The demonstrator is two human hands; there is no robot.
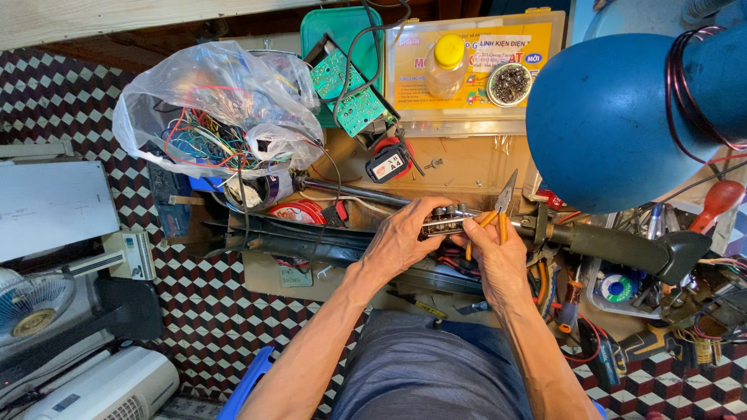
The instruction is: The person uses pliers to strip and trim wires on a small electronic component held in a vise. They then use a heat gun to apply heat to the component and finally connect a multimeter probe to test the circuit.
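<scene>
- The left hand has its grip clamped on a small metal part, fingers curled over its top.
- The right hand has its grip closed on orange-handled pliers, whose pointed steel nose rises toward 12 o'clock just right of the part.
- The part sits at the middle of the view, on a long dark tool that lies across the worktop from 9 to 3 o'clock.
- At 10 o'clock, a crumpled clear bag of coloured wires lies well apart from the hands.
- At 12 o'clock, a green circuit board leans on a teal box; right of it a flat plastic case carries a yellow-capped bottle and a round tin.
- At 2 o'clock, a smooth blue lamp shade hangs over the right side, crowding the space above the pliers.
- At 4 o'clock, cluttered tools and red wires fill the worktop edge.
- At 8 o'clock, a checkered tile floor shows open space beside the left forearm.
</scene>
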